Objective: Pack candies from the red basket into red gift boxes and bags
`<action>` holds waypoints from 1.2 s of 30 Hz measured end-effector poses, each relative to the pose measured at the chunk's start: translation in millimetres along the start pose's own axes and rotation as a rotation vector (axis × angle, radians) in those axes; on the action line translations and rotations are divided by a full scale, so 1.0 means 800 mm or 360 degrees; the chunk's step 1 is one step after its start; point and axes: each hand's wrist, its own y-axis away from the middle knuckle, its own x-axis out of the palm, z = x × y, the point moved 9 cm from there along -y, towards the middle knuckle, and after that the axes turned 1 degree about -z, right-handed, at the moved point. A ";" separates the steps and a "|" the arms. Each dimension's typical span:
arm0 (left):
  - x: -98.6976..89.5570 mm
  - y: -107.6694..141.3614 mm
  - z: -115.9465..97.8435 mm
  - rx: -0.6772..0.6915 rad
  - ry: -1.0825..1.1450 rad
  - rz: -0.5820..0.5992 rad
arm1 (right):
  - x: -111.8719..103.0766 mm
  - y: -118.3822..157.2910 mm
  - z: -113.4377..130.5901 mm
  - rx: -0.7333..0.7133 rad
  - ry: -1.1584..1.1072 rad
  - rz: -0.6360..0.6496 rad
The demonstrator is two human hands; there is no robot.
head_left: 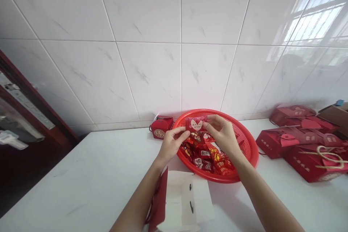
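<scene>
Over a round red plastic basket (255,152), my left hand (172,143) and my right hand (221,134) hold a small red packet (196,124) with a pale heart label between them. Each hand pinches one side of it with thumb and finger. Several red and gold wrapped packets (205,154) lie in the basket below. Nearer to me, an open box (174,203), white inside and red outside, stands between my forearms. Its visible interior shows only bare white walls.
A small closed red box (161,127) stands by the tiled wall, left of the basket. Several red boxes (304,166) are on the right, one with a rope handle, beside a brown carton (335,116). The white table's (89,177) left edge faces a dark area.
</scene>
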 end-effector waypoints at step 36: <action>-0.013 -0.008 0.012 -0.0070 0.0093 -0.0149 | -0.015 -0.065 -0.095 0.0316 0.0979 0.1007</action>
